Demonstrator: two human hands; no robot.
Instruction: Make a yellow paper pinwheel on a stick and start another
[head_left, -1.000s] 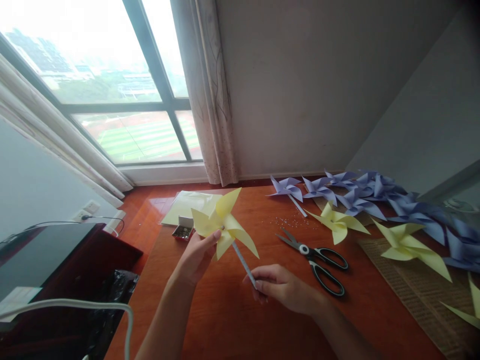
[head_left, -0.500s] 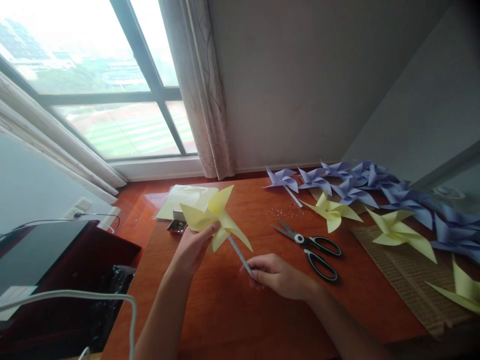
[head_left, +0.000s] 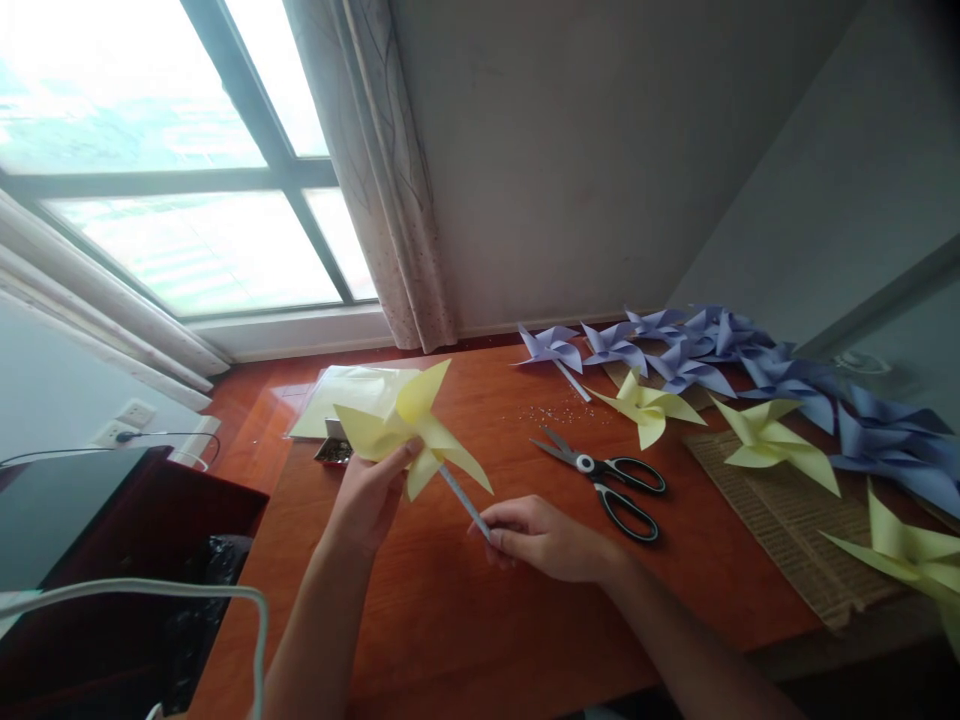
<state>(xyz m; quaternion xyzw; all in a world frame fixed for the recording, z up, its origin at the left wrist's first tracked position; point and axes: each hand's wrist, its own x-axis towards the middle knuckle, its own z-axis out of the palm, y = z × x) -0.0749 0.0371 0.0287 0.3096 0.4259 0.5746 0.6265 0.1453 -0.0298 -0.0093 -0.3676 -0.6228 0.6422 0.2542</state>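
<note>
A yellow paper pinwheel on a pale bluish stick is held above the wooden table. My left hand grips the pinwheel's head from the lower left, thumb on the paper near its middle. Lower down, my right hand pinches the far end of the stick. Both hands are closed. Scissors with black and white handles lie with parted blades on the table to the right of the pinwheel. A small open box of tiny fasteners sits behind my left hand.
Several purple pinwheels and yellow pinwheels lie along the right, some on corrugated cardboard. Pale yellow sheets in clear plastic lie at the back left. Small scraps are scattered near the scissors. A white cable crosses the lower left.
The camera view has shifted slightly, so everything sits a little further left in the frame. Both hands keep the same hold on the pinwheel and its stick.
</note>
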